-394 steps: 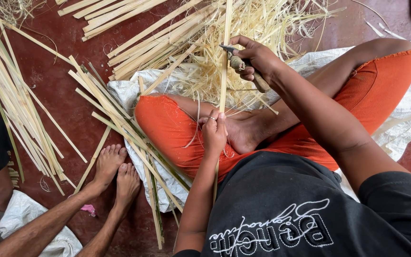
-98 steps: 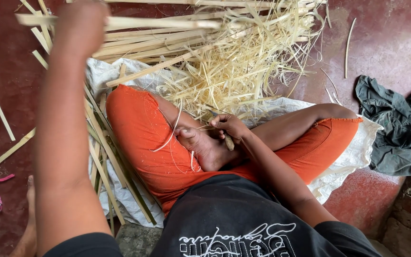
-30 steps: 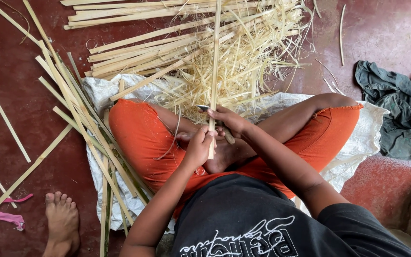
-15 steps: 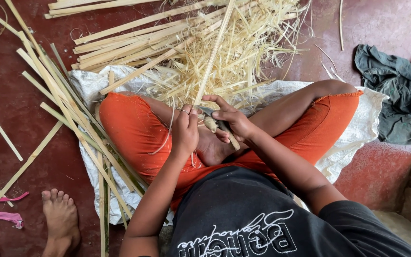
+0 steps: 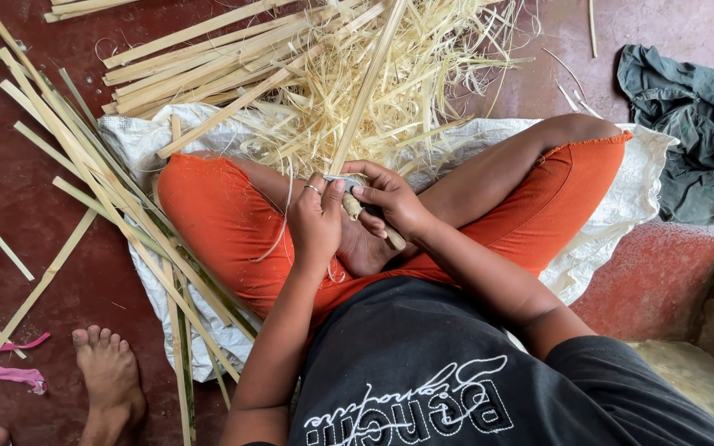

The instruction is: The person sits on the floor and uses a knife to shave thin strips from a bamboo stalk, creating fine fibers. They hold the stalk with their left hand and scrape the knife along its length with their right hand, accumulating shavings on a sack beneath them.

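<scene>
Since half a second ago the bamboo strip [image 5: 365, 91] is tilting further right | left hand [image 5: 317, 221] fingers closing around its base, right hand [image 5: 390, 198] gripping a knife [image 5: 367, 216] against it | shavings pile [image 5: 390, 99] beyond the strip showing much splitting done; whole strips [image 5: 101, 182] left of it waiting.

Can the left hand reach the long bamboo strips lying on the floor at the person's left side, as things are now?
Probably yes, but not at once. The left hand is closed on the upright bamboo strip, so it must let go first. The long bamboo strips lie right beside the left knee, with nothing over them.
</scene>
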